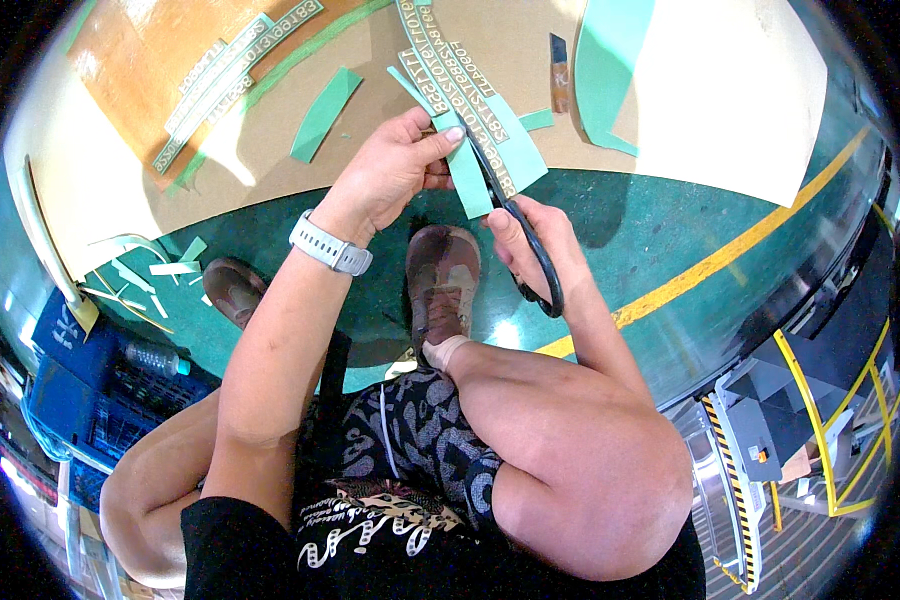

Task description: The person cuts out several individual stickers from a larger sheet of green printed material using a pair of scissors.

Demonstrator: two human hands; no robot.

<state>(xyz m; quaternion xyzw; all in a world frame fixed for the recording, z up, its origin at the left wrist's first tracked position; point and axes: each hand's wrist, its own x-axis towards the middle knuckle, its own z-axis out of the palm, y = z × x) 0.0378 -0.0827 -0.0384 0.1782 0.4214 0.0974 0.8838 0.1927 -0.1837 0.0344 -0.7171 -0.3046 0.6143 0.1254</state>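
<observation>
My left hand (385, 170) pinches a pale green stencil sheet (522, 155) by its left edge, thumb on top. Rows of cut-out characters run along the sheet. In my right hand (562, 245) is a pair of scissors (543, 262) with black handles, fingers wrapped round the loops. Its blades point away from me and lie lengthwise between a narrow strip (475, 190) under my left thumb and the wider lettered part. How far the blades are parted is hard to see. Both hands are above the near edge of a brown cardboard sheet (370, 145).
Lettered green strips (215, 100) lie on an orange-brown panel (120, 85) at the far left. Green offcuts (327, 113) rest on the cardboard, with more scraps (175, 267) on the green floor. A blue crate (135, 410) stands left, a striped-edge cart (730, 490) right.
</observation>
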